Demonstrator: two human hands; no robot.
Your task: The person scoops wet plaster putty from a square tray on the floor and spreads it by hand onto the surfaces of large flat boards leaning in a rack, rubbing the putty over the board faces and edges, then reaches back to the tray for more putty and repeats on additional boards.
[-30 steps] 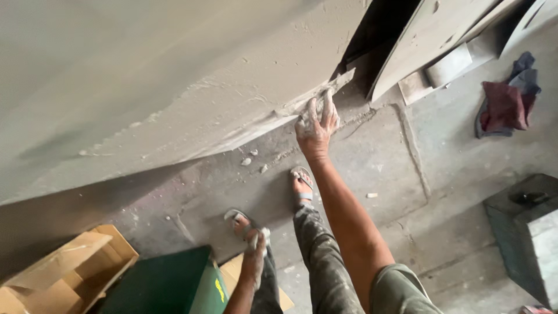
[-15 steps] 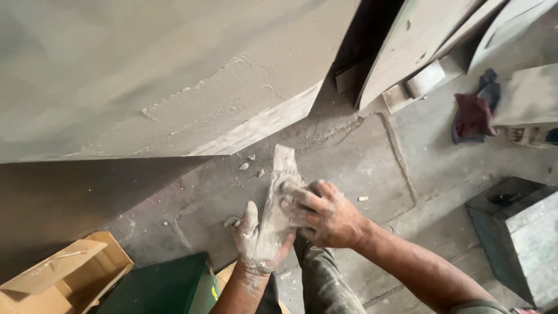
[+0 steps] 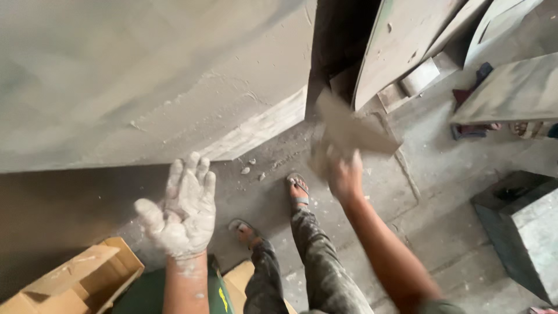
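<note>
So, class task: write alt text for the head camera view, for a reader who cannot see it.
Seen from above, a person's right hand grips a blurred grey sheet beside a large grey plastered panel, while the left hand, caked in white paste, is held open and empty. Below are sandalled feet on a dusty concrete floor and an open cardboard box.

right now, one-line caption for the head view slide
Dust-coated left hand open, palm up; right hand grips a blurred sheet beside a grey panel.

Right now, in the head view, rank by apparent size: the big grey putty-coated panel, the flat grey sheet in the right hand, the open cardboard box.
1. Big grey putty-coated panel
2. Flat grey sheet, blurred
3. Open cardboard box, edge-cropped; order with the sheet unsure
</note>
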